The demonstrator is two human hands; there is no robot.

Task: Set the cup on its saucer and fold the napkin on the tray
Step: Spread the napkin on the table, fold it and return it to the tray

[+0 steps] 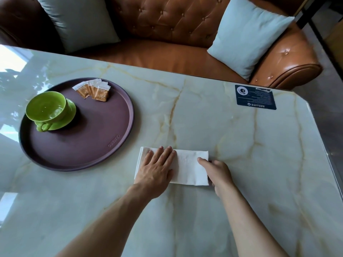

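A green cup (pixel 46 107) stands on its green saucer (pixel 71 115) at the left of a round dark purple tray (pixel 89 138). A white napkin (pixel 187 166), folded into a long rectangle, lies on the marble table to the right of the tray. My left hand (pixel 157 169) rests flat on the napkin's left half, fingers spread. My right hand (pixel 217 171) grips the napkin's right edge, thumb on top and fingers under or beside it.
Several orange and white sugar sachets (pixel 92 89) lie at the tray's far side. A dark blue card (pixel 255 97) sits at the table's far right. A brown leather sofa (pixel 167 25) with pale blue cushions (pixel 246 34) stands behind the table.
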